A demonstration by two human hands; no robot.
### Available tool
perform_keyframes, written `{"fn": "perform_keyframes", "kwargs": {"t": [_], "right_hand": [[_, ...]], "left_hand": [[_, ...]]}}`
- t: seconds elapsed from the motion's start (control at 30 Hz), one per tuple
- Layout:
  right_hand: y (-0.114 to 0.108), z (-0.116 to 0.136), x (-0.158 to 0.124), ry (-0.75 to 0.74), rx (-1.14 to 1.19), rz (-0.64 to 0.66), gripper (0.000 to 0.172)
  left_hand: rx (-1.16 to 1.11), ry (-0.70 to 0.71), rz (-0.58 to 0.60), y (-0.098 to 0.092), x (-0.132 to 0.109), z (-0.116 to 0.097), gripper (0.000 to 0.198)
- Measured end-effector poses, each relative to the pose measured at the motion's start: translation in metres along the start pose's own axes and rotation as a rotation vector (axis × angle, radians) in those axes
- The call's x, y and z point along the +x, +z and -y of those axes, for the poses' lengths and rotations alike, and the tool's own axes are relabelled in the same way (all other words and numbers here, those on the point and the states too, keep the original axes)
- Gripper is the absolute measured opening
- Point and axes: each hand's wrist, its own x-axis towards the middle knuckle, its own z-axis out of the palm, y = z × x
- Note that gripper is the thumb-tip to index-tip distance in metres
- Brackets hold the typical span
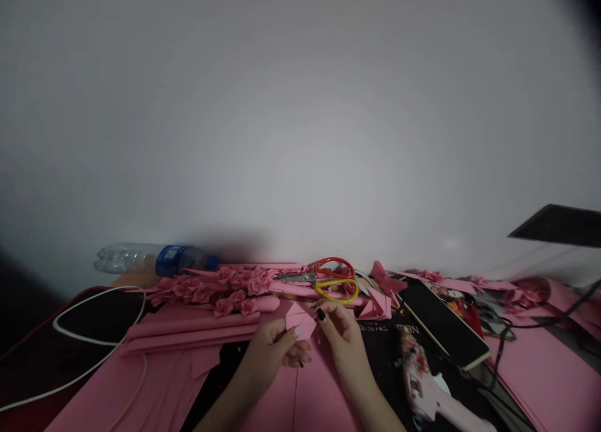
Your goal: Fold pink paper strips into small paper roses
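A small folded piece of pink paper (300, 325) is between my two hands, with creases across its face. My left hand (275, 347) pinches its lower left side, thumb on top and fingers curled beneath. At the paper's right edge, the thumb and fingers of my right hand (345, 341) are closed together; the fingertips behind the thumb are partly hidden. Flat pink paper (284, 397) lies under both hands. Just beyond them rest scissors with one red and one yellow handle (335, 289). Several pink paper roses (237, 288) are heaped to the left of the scissors.
A plastic bottle (136, 258) lies by the wall. Rolled pink paper (188, 332) and a white cable (61, 322) are at left. To the right are a glue gun (429, 385), a phone (444, 322), dark cables (500, 357) and stacked pink sheets (549, 369).
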Motion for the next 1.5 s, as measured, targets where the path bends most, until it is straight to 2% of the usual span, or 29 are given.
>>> {"fn": "perform_keyframes", "kwargs": {"t": [0.2, 0.4, 0.63, 1.0, 1.17, 1.5], "right_hand": [[0.002, 0.001, 0.001, -0.091, -0.082, 0.029, 0.010], [0.003, 0.001, 0.000, -0.067, -0.071, 0.024, 0.009], [0.006, 0.004, -0.002, 0.012, -0.045, 0.050, 0.011], [0.009, -0.001, -0.005, 0.089, 0.107, -0.027, 0.021], [0.010, 0.001, -0.006, 0.033, 0.057, -0.021, 0.019], [0.007, 0.004, -0.011, -0.148, -0.254, 0.036, 0.020]], "left_hand": [[-0.044, -0.038, -0.017, 0.002, -0.002, -0.001, 0.039], [-0.008, -0.031, 0.013, 0.001, -0.002, 0.002, 0.039], [0.065, 0.040, 0.113, 0.003, -0.005, 0.007, 0.031], [0.175, 0.055, 0.085, 0.005, -0.007, 0.009, 0.029], [0.173, 0.045, 0.065, 0.006, -0.009, 0.005, 0.029], [0.093, 0.014, 0.033, 0.007, -0.008, 0.003, 0.029]]}}
